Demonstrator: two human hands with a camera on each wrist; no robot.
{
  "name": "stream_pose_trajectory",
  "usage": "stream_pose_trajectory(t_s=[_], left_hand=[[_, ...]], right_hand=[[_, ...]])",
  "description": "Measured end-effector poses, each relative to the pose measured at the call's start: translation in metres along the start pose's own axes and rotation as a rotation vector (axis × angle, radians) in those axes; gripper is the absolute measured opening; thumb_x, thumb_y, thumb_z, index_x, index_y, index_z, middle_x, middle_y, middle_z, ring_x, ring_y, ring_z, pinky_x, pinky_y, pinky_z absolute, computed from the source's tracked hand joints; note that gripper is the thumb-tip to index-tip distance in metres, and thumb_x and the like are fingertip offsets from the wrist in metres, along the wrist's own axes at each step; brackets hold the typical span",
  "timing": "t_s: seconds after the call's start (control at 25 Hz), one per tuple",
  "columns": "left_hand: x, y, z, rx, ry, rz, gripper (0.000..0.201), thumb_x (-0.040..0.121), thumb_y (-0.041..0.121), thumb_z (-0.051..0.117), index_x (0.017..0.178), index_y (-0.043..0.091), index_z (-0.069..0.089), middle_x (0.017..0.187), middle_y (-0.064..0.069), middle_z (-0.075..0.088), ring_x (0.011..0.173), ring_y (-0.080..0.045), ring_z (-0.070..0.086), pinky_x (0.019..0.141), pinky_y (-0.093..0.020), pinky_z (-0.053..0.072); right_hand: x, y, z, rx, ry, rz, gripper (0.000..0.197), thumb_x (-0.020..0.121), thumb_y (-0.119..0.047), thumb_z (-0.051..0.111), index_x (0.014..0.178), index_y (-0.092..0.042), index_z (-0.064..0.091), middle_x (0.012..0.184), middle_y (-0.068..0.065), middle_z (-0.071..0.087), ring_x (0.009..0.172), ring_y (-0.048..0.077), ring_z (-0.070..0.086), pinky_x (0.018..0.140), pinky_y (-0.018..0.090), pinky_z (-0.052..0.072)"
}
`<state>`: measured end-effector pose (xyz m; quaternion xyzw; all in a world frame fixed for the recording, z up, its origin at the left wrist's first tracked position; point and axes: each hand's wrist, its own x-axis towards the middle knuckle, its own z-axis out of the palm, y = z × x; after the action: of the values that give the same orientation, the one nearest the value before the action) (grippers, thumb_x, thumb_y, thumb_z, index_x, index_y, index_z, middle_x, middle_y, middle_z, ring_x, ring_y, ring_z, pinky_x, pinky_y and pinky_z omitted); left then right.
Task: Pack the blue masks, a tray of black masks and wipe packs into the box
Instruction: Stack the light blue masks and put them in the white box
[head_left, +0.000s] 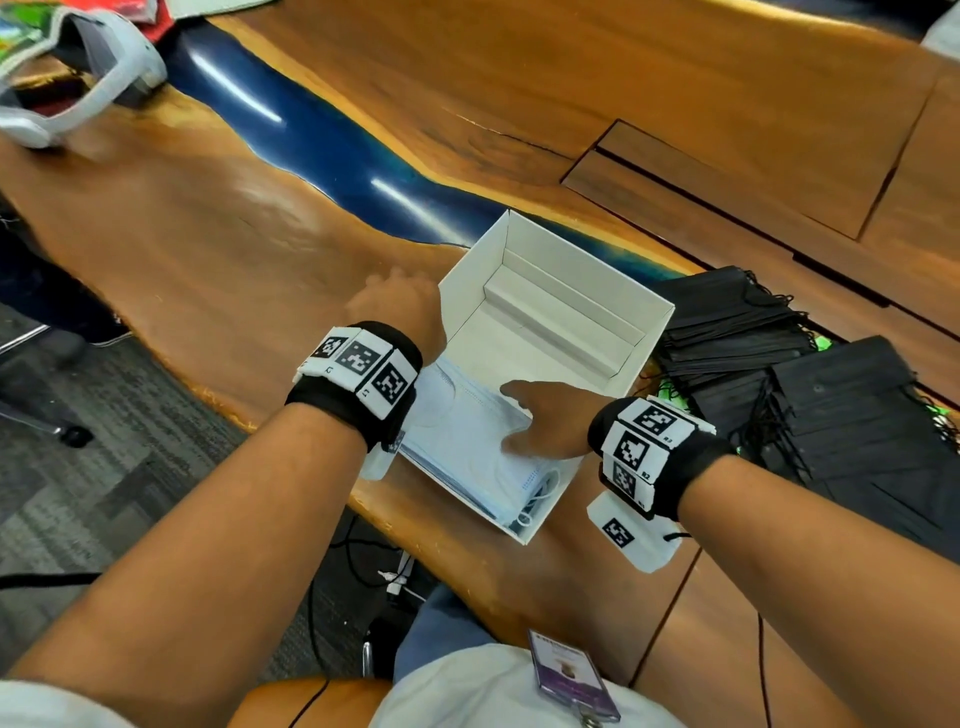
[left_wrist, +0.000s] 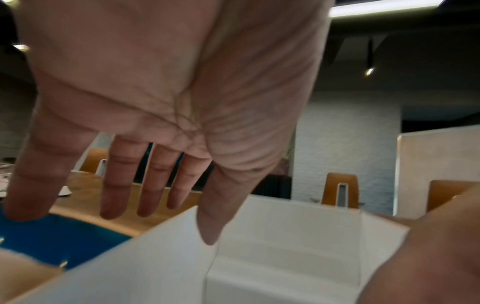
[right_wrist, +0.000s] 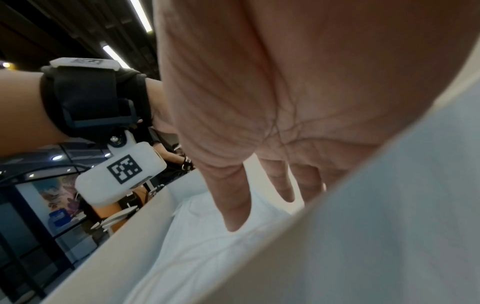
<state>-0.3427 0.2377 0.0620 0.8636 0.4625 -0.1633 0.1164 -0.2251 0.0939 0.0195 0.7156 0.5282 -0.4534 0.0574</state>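
A white open box (head_left: 566, 249) stands on the wooden table near its front edge. A stack of light blue masks (head_left: 457, 447) lies in the box's near end. My right hand (head_left: 540, 421) rests flat on the masks, fingers straight; the right wrist view shows its palm and fingers (right_wrist: 270, 181) down on the blue masks (right_wrist: 207, 257). My left hand (head_left: 395, 304) is against the box's outer left wall, open, with its thumb over the rim (left_wrist: 207, 222) of the box (left_wrist: 285, 236). Black masks (head_left: 737, 322) lie piled to the right of the box.
A dark stack or tray of black masks (head_left: 857, 415) sits at the right, with green packaging (head_left: 823, 343) peeking from under it. A white headset (head_left: 78, 67) lies at the far left. A blue resin strip (head_left: 311, 140) crosses the table behind the box.
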Motion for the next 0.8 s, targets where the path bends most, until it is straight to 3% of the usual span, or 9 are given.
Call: stream_pose_trajectory(t_s=[0.08, 0.2, 0.36, 0.48, 0.56, 0.64, 0.8], left_hand=[[-0.004, 0.012, -0.007, 0.0, 0.059, 0.08, 0.036, 0.093, 0.024, 0.056, 0.126, 0.012, 0.053, 0.127, -0.01, 0.055, 0.12, -0.031, 0.05, 0.09, -0.042, 0.046], [-0.013, 0.041, -0.016, -0.145, -0.004, 0.284, 0.035, 0.092, 0.036, 0.06, 0.124, 0.02, 0.059, 0.124, 0.001, 0.061, 0.114, -0.023, 0.057, 0.093, -0.035, 0.048], [-0.04, 0.099, -0.022, -0.431, -0.093, 0.563, 0.02, 0.096, 0.026, 0.056, 0.111, 0.019, 0.068, 0.106, 0.004, 0.067, 0.099, -0.015, 0.061, 0.09, -0.03, 0.049], [-0.056, 0.147, -0.022, -0.494, -0.079, 0.683, 0.016, 0.095, 0.025, 0.055, 0.1, 0.021, 0.07, 0.095, 0.007, 0.069, 0.089, -0.011, 0.063, 0.083, -0.033, 0.052], [-0.062, 0.184, -0.014, -0.487, -0.098, 0.747, 0.014, 0.093, 0.029, 0.058, 0.102, 0.025, 0.069, 0.096, 0.009, 0.069, 0.089, -0.009, 0.063, 0.082, -0.033, 0.053], [-0.068, 0.219, 0.003, -0.477, -0.138, 0.779, 0.016, 0.092, 0.03, 0.061, 0.107, 0.027, 0.068, 0.099, 0.009, 0.069, 0.092, -0.009, 0.063, 0.084, -0.033, 0.054], [-0.071, 0.269, 0.047, -0.368, -0.249, 0.815, 0.027, 0.091, 0.033, 0.063, 0.116, 0.024, 0.064, 0.108, 0.005, 0.068, 0.101, -0.013, 0.062, 0.09, -0.036, 0.052]], right_hand=[[-0.005, 0.0, -0.005, 0.01, 0.048, -0.005, 0.069, 0.094, -0.041, 0.057, 0.151, -0.019, 0.027, 0.154, 0.0, 0.036, 0.14, 0.019, 0.036, 0.112, 0.032, 0.029], [-0.021, 0.007, -0.013, 0.126, 0.183, -0.063, 0.055, 0.092, -0.04, 0.059, 0.142, -0.02, 0.045, 0.145, 0.0, 0.046, 0.132, 0.018, 0.045, 0.109, 0.032, 0.036], [-0.066, 0.041, -0.017, 0.455, 0.456, -0.159, 0.032, 0.09, -0.03, 0.063, 0.118, -0.014, 0.067, 0.123, -0.001, 0.067, 0.115, 0.014, 0.06, 0.101, 0.036, 0.047], [-0.107, 0.077, -0.014, 0.625, 0.638, -0.195, 0.02, 0.085, -0.023, 0.06, 0.097, -0.01, 0.071, 0.097, 0.004, 0.073, 0.094, 0.019, 0.068, 0.087, 0.043, 0.054], [-0.132, 0.109, -0.005, 0.679, 0.73, -0.134, 0.012, 0.085, -0.015, 0.059, 0.086, -0.007, 0.068, 0.084, 0.008, 0.071, 0.079, 0.023, 0.066, 0.076, 0.045, 0.055], [-0.154, 0.142, 0.008, 0.739, 0.786, -0.027, 0.012, 0.087, -0.014, 0.062, 0.082, -0.004, 0.066, 0.076, 0.01, 0.067, 0.067, 0.019, 0.061, 0.067, 0.042, 0.052], [-0.184, 0.203, 0.044, 0.857, 0.812, 0.207, 0.01, 0.088, -0.017, 0.067, 0.088, -0.008, 0.071, 0.081, 0.002, 0.07, 0.069, 0.009, 0.061, 0.067, 0.03, 0.051]])
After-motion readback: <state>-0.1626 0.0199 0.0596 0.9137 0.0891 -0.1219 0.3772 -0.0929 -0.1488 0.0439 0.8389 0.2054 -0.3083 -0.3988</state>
